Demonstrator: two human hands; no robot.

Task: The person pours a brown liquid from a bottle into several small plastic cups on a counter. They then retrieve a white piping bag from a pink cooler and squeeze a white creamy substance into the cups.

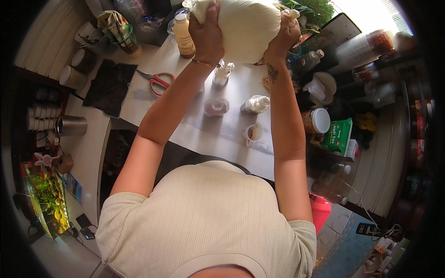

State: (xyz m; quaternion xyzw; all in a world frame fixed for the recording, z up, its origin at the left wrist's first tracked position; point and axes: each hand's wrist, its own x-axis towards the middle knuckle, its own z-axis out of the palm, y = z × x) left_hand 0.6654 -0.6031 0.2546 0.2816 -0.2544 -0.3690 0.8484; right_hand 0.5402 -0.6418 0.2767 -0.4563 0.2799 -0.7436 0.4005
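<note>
Both my arms stretch forward over a white counter, holding up a bulging plastic bag (248, 29) filled with something cream-white. My left hand (208, 34) grips its left side, thumb on top. Knotted or bunched plastic pokes from the fist of my right hand (286, 33) at the bag's right corner. Below the bag stands a white-filled plastic bottle (221, 74) without a visible cap. Nearer me are an uncapped, mostly clear bottle (216, 107) and another bottle with white contents (256, 105). A white cup (252, 133) with brown residue sits closest to my body.
Red-handled scissors (160, 82) and a black cloth (110, 87) lie left on the counter (194, 135). A capped bottle of pale liquid (184, 36) stands by my left hand. Rightward are a white-lidded jar (320, 120), a green carton (336, 136) and stacked clear cups (363, 47).
</note>
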